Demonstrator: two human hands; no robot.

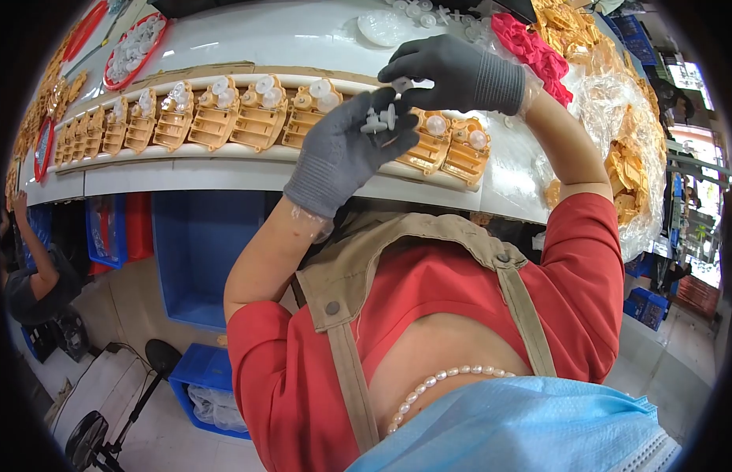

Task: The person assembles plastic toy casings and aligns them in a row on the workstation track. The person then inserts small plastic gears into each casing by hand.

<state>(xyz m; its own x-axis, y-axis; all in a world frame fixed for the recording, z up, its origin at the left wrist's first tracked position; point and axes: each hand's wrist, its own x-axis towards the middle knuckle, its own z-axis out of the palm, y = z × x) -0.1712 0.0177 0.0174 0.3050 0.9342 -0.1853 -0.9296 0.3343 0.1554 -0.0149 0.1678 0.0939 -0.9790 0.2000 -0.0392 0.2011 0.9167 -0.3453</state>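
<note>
My left hand [334, 149], in a grey glove, is turned palm up with its fingers curled around small white plastic parts [378, 120]. Just beyond it, my gloved right hand [456, 75] pinches a whitish round part [402, 84] between thumb and fingers. Both hands are over a row of orange plastic housings [260, 114] lying along a white rail [153, 161]. White round gears sit in many of these housings. To the right of my left hand are two housings with gears [466, 149]; the hands partly hide the ones between.
A red-rimmed tray of white parts [108, 67] is at the back left. Beyond my hands lie a clear bag [382, 30] and loose white parts. Pink cloth [531, 55] and plastic-wrapped orange parts [630, 169] are on the right. A co-worker's arm [39, 244] shows far left.
</note>
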